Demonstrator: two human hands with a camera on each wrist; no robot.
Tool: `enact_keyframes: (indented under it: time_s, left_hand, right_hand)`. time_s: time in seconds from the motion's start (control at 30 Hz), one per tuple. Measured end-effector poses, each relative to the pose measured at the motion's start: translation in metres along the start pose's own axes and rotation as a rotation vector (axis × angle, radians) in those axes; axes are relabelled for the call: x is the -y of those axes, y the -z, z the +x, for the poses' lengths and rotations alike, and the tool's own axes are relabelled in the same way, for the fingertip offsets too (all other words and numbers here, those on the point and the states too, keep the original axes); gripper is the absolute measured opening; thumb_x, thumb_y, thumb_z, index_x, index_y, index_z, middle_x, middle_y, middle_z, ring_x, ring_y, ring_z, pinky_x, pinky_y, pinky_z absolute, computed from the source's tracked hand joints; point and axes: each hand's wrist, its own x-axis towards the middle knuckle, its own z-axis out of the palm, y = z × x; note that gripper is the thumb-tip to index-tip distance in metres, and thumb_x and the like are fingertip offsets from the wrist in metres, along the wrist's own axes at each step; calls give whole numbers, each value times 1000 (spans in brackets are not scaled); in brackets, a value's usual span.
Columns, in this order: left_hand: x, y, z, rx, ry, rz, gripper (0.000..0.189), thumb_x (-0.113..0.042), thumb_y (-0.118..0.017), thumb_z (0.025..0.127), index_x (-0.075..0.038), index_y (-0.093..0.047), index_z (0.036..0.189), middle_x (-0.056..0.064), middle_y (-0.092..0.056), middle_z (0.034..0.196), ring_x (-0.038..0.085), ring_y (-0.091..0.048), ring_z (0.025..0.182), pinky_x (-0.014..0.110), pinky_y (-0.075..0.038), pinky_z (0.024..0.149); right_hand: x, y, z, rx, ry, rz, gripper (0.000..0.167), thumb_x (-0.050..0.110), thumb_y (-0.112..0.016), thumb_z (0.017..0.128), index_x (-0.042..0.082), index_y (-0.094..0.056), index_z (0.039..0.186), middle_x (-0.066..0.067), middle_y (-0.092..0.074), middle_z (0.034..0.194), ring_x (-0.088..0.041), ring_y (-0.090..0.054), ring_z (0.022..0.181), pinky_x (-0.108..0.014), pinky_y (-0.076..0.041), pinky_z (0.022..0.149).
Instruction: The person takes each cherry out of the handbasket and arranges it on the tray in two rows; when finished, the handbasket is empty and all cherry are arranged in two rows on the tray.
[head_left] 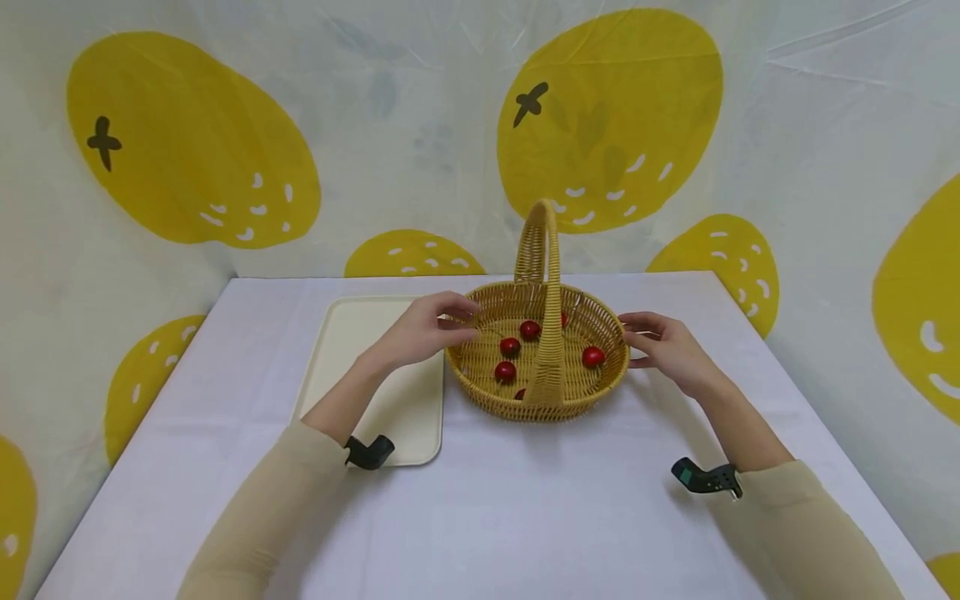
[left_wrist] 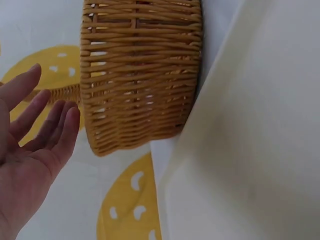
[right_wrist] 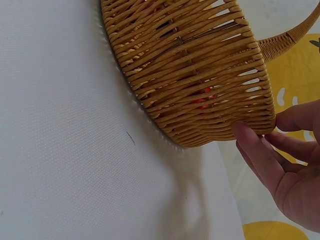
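Observation:
A tan wicker basket [head_left: 573,408] with a tall arched handle [head_left: 553,333] stands on the table, several red cherries [head_left: 506,371] lying inside it. My left hand [head_left: 427,330] hovers at the basket's left rim with fingers loosely extended; in the left wrist view the hand [left_wrist: 37,145] shows a gap from the wicker side. At the opposite end, my right hand [head_left: 670,347] pinches the right rim. The right wrist view shows digits of that hand [right_wrist: 295,165] on the outside of the rim and at its top edge.
A cream rectangular tray [head_left: 408,437] lies left of the basket, partly under my left forearm. White cloth covers the table [head_left: 525,517]. Behind and beside it hangs a pale curtain [head_left: 420,133] printed with large yellow fruit.

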Motion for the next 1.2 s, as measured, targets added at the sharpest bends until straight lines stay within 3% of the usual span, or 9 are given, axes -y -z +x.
enact_keyframes:
  time_s: [0.17,0.3,0.57,0.8,1.2]
  left_hand:
    - [-3,-8,12,62,52,66,39,-11,-79,92,1,-67,127,11,-68,123,31,-62,116,37,-51,98]
    - [-4,-14,22,106,75,102,38,-12,-82,90,0,-68,124,17,-67,123,25,-63,111,35,-51,97]
    - [1,-27,33,193,92,111,31,-8,-82,88,4,-71,115,14,-71,110,18,-68,97,29,-55,88]
    - [0,-36,40,286,156,221,23,-4,-83,86,-2,-75,108,6,-73,104,15,-69,93,26,-56,82]
    - [-1,-48,51,396,187,336,23,-5,-85,84,-3,-75,105,4,-72,101,13,-70,92,24,-55,81]
  right_hand:
    - [-1,0,0,-2,5,1,51,16,-53,109,-8,-39,151,-30,-46,144,-21,-58,114,-37,-58,86]
    - [-1,1,-1,-7,12,8,50,16,-53,109,-9,-39,150,-30,-46,144,-18,-59,112,-34,-59,83]
    - [-2,1,1,-2,10,19,51,15,-53,109,-9,-39,151,-30,-46,144,-16,-59,111,-34,-59,83]
    - [-5,2,3,-2,1,22,51,15,-53,109,-8,-38,152,-30,-45,145,-14,-59,110,-35,-59,83]
    - [-4,0,2,-1,-2,17,51,15,-53,109,-8,-38,152,-30,-45,144,-16,-59,111,-33,-59,82]
